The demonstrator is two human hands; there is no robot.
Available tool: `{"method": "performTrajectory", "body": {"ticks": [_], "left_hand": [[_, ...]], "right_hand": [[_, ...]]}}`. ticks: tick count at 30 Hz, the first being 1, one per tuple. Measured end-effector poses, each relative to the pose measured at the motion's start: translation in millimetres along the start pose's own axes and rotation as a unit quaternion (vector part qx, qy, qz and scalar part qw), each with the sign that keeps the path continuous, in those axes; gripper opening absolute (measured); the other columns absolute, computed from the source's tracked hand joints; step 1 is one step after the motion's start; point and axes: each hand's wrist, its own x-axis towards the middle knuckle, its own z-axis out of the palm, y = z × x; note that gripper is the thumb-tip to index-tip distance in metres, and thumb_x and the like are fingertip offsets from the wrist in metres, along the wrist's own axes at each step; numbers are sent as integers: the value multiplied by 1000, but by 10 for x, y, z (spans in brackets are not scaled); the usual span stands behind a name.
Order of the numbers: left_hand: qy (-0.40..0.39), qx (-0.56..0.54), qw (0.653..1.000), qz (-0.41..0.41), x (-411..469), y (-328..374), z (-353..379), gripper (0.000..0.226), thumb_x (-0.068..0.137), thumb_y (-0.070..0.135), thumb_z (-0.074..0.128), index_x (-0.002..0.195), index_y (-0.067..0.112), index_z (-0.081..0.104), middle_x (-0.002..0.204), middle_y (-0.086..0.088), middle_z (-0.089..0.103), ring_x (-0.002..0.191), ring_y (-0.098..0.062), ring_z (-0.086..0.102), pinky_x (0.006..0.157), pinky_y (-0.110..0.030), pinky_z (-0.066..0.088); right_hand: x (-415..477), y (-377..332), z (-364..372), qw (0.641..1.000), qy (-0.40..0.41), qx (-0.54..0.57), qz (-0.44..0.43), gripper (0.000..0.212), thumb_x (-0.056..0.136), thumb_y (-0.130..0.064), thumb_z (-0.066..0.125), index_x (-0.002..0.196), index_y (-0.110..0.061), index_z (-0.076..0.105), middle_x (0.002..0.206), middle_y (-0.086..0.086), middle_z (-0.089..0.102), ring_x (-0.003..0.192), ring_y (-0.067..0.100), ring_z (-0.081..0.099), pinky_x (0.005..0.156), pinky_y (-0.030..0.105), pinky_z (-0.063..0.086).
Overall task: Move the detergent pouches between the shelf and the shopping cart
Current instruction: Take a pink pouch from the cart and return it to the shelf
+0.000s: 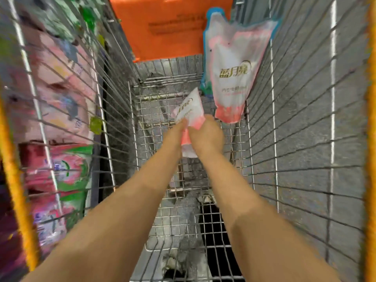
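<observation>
- A pink-and-white pouch (pixel 190 110) is gripped by both hands low inside the cart (pixel 154 102).
- Left hand (pixel 179 129) and right hand (pixel 206 137) are curled round its lower end.
- A second pouch (pixel 232 74) is leaned against the cart's right wall.
- A shelf (pixel 61 123) of pouches is seen left of the cart.

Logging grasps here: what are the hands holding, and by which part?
The left hand and right hand grip one detergent pouch around its pink part.
</observation>
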Motion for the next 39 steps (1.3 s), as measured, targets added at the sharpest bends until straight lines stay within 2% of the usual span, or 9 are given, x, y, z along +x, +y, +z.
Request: {"method": "performTrajectory", "body": {"ticks": [4,7,9,13,19,26,29,33,39], "left_hand": [[50,65,992,92,-603,27,-28,36,92,18,55,122,-1,51,117,-10,61,98,-27,61,52,-32,49],[15,32,983,179,-1169,65,-157,32,93,9,50,124,3,50,113,-12,63,81,-23,64,54,-23,54],[-8,39,968,249,-1582,87,-288,34,94,7,49,127,5,50,116,-12,63,86,-23,64,62,-24,56],[-33,71,906,417,-2574,110,-638,42,90,4,53,131,6,48,113,-8,63,92,-14,61,75,-17,52],[13,168,771,614,-4238,113,-1269,68,76,32,55,141,16,39,129,-1,57,108,-9,56,88,-18,41],[80,129,648,747,-5903,-183,-1793,70,78,27,63,140,36,31,114,40,42,95,26,46,79,1,35],[107,115,604,781,-6437,-437,-1962,67,74,37,60,131,50,28,115,43,46,101,22,50,86,-6,40],[157,86,571,801,-7022,-869,-2184,68,72,39,63,130,51,31,89,59,43,90,34,43,76,4,34],[193,48,561,803,-7776,-1573,-2609,57,75,42,65,119,65,38,107,49,50,106,15,53,87,-13,45]], "right_hand": [[-402,-110,-238,999,22,0,-43,38,84,-34,60,116,-14,55,110,6,64,101,27,62,84,38,50],[-864,-215,-443,993,52,40,-100,48,81,-40,61,120,-13,53,112,7,64,100,28,62,82,40,51],[-1263,-326,-611,985,70,90,-127,52,79,-40,62,123,-15,52,113,6,64,100,27,62,83,43,52],[-2309,-548,-981,954,134,177,-200,45,80,-40,65,119,-19,54,111,2,64,101,22,61,84,37,50],[-4005,-804,-1511,881,177,314,-306,39,77,-47,69,109,-34,50,104,-8,65,94,13,62,83,35,50],[-5250,-1065,-2214,825,51,404,-393,23,84,-40,61,101,-26,57,96,-8,67,93,15,65,87,38,51],[-5746,-1070,-2350,787,21,424,-448,17,85,-40,62,97,-29,56,94,-11,67,93,15,65,89,39,50],[-6365,-930,-2355,742,-40,444,-502,26,71,-53,60,91,-37,56,98,-12,68,97,12,65,91,43,50],[-7296,-629,-2358,676,-137,462,-558,18,88,-27,60,104,-31,55,91,-20,65,80,-14,61,68,8,47]]}}
